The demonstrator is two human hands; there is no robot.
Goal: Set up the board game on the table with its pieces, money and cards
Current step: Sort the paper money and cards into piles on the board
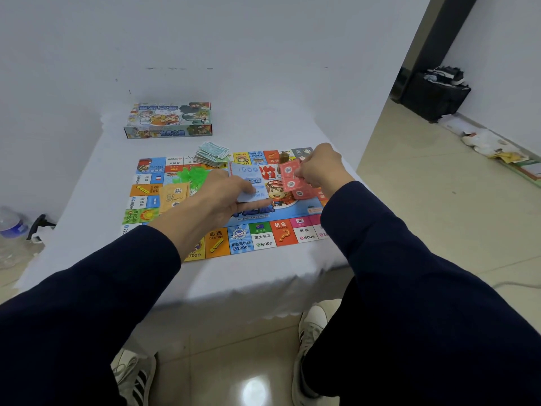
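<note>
Head cam looks down over a low table (87, 183) with a white cloth on it, pale wall behind. Off the far left, on the floor, there's a plastic water bottle (11, 222) and some black spray-trigger looking thing (39, 225).

At the back left of the table sits the game box (169, 120), closed, long side running left-right. Nearer the person is the game board (263, 238), lying flat and opened out, long axis left to right, near edge roughly parallel to the table's front edge, and the print on the near squares reads upright from the person's side.

On the board from the left: an orange card stack (173, 197) tilted a bit, then a clump of green plastic pieces (191, 175), then a messy pile of pale green paper money (212, 153) at the far edge.

Left hand (225, 197) has a grip closed on a light blue card stack (248, 180), thumb on top, over the middle of the board. Right hand (319, 168) is pinching a few red cards (289, 178), with more red cards lying under them on the board. Both sleeves are dark navy.

Floor is beige glossy tile, white sneakers with dark stripes (310, 326) down below. Over on the right there's a dark bag (433, 95) against the wall and some papers (494, 148) scattered along the skirting.
</note>
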